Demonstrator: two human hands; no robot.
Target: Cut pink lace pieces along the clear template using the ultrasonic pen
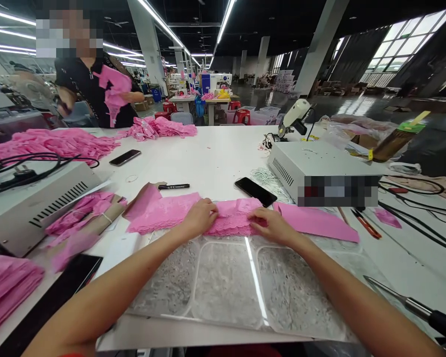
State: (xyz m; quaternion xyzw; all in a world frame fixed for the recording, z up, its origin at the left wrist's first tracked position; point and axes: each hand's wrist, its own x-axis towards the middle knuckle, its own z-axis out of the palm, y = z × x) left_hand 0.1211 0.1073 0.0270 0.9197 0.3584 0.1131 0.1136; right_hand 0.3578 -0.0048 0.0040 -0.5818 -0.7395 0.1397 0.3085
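Note:
A layered stack of pink fabric (171,210) lies across the back edge of a clear plastic sheet (226,282) on the white table. My left hand (202,215) rests on the stack near its middle, fingers bent and together on the cloth. At the stack's right part, my right hand (265,223) pinches the front edge between thumb and fingers. A smooth pink piece (315,222) extends to the right, partly behind my right wrist. Brown paper (143,196) shows at the stack's left end.
Behind the stack lie a black marker (174,187) and a phone (255,192). Grey boxes stand left (40,198) and right (319,168). Orange-handled snips (367,225) and a pointed tool (412,305) lie right. Across the table, a person (92,89) holds pink fabric.

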